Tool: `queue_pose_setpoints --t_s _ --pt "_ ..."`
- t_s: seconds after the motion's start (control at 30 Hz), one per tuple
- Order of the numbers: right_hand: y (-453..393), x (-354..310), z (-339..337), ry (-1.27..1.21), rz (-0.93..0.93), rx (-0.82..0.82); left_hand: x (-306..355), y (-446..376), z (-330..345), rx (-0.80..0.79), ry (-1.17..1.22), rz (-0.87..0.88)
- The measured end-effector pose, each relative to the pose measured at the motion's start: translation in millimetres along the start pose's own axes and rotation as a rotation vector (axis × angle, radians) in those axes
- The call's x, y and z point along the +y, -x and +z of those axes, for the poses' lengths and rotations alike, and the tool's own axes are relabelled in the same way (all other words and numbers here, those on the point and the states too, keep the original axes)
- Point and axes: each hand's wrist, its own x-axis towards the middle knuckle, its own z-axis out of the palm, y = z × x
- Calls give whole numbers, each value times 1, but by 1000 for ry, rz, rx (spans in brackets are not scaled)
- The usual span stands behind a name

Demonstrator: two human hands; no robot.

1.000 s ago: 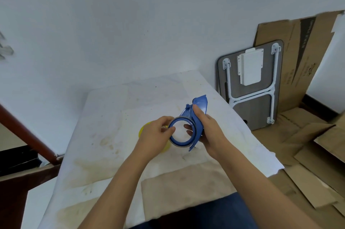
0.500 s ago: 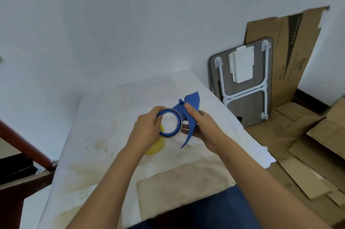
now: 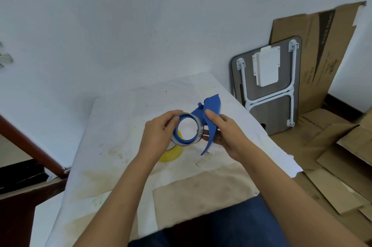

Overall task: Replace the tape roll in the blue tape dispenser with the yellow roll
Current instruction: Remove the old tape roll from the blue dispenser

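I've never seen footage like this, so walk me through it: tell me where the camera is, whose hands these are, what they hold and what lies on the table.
No machine here: a person wears one wide-angle camera on the head, looking forward and down, so both bare arms reach in from the bottom of the picture. The right hand holds the blue tape dispenser by its handle. The left hand grips the ring-shaped old roll seated on the dispenser's round hub. Below the hands, the yellow roll lies on the table, which is draped in a stained white cloth. At the right, a folded small table and flattened cardboard lean against the wall.
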Motion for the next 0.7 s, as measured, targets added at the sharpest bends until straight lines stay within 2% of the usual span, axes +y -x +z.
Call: queue_pose_setpoints --t_s 0.2,0.33,0.47,0.57,0.7 --pt "2 3 4 -27 13 39 -2 0 -1 -69 76 -125" --pt "-4 3 8 -51 12 54 -6 -2 -6 52 245 -233" --pt "-18 -1 15 7 -8 222 -18 -17 -25 239 272 -312" --pt "-31 -5 18 -18 -8 294 -30 -33 -45 248 233 -367" --pt "-47 -13 24 -7 -3 294 -54 -51 -64 248 140 -482"
